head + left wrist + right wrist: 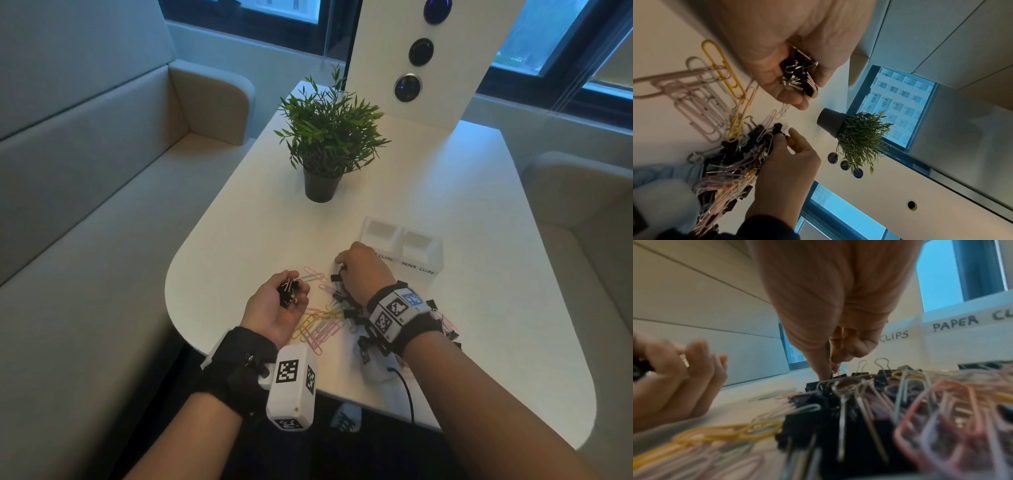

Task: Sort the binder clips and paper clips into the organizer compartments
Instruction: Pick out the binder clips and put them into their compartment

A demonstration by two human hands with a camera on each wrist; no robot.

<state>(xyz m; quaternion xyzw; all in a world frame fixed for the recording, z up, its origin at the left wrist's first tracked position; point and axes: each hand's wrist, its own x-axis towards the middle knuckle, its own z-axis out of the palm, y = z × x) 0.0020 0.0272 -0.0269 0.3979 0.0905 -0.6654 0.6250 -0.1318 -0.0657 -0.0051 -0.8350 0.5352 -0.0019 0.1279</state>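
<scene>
Left hand [274, 308] is palm-up just over the table [239, 240] edge, fingers cupped round a small heap of black binder clips [289, 291]. Right hand [363, 270] reaches down into the mixed pile [346, 308] of clips beside it, fingertips pinching one black binder clip [779, 128] at the pile's far end. The organizer [404, 246] sits just beyond that hand, both compartments bare.

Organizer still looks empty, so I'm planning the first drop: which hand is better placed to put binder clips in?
Left hand: it already cups a bunch of binder clips. The right hand, though nearer the organizer, pinches just one clip in the pile.
</scene>
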